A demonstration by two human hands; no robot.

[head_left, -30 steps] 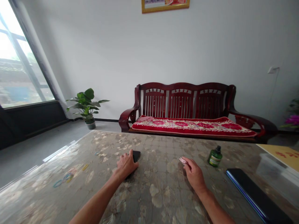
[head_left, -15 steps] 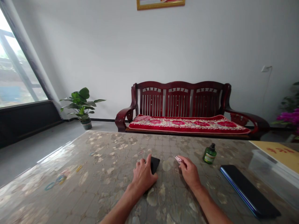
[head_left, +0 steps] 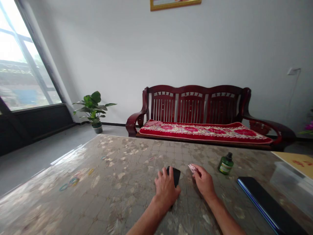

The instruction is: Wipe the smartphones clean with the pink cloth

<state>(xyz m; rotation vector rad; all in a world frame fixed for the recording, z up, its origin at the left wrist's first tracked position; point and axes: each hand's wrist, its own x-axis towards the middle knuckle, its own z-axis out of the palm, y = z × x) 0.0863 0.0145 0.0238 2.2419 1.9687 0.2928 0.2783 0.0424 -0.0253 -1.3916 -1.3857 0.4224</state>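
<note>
My left hand (head_left: 166, 188) lies over a small black object (head_left: 174, 175) on the patterned table (head_left: 117, 189), fingers curled on it. Close to its right, my right hand (head_left: 204, 182) pinches a small pink thing (head_left: 192, 168) between its fingertips, just above the tabletop. The two hands are about a hand's width apart.
A green bottle with a black cap (head_left: 225, 164) stands right of my right hand. A dark phone (head_left: 266, 204) lies at the right edge, beside a clear box with a yellow lid (head_left: 293, 168). Coloured rubber bands (head_left: 69, 182) lie at the left. A red wooden bench (head_left: 202, 117) stands beyond.
My left hand has slid the black object rightward across the table toward my right hand. The right hand has kept its pinch and hardly moved.
</note>
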